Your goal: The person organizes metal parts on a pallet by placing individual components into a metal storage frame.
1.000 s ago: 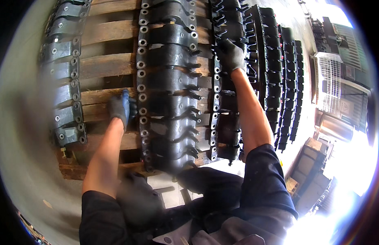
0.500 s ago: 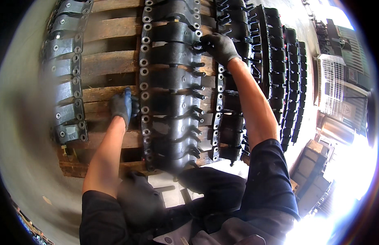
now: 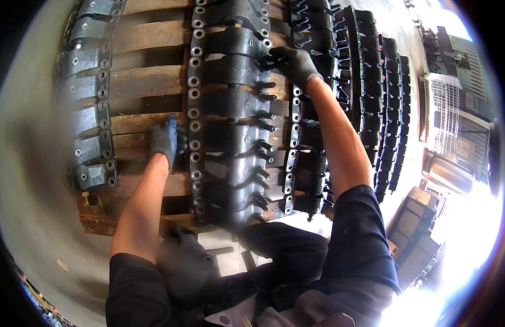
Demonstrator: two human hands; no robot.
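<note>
A long row of black track shoes (image 3: 228,103), with round holes along both side flanges, runs away from me over a wooden pallet. Black bolts (image 3: 268,127) stick out of the near holes on its right flange. My right hand (image 3: 296,65), in a dark glove, is closed at that flange with its fingertips pinching a black bolt, mostly hidden, at a hole. To the left of the row, my gloved left hand (image 3: 164,139) hovers over the pallet slats, fingers curled; what lies in them is hidden.
The wooden pallet (image 3: 146,82) has gaps between its slats. Another track row (image 3: 89,117) lies at the left, and several more rows (image 3: 367,82) stand at the right. A white wire cage (image 3: 442,111) and a grey cabinet (image 3: 413,220) stand farther right.
The view has shifted very slightly. My right hand stays at the same flange, its fingers moved a little; my left hand has barely moved.
</note>
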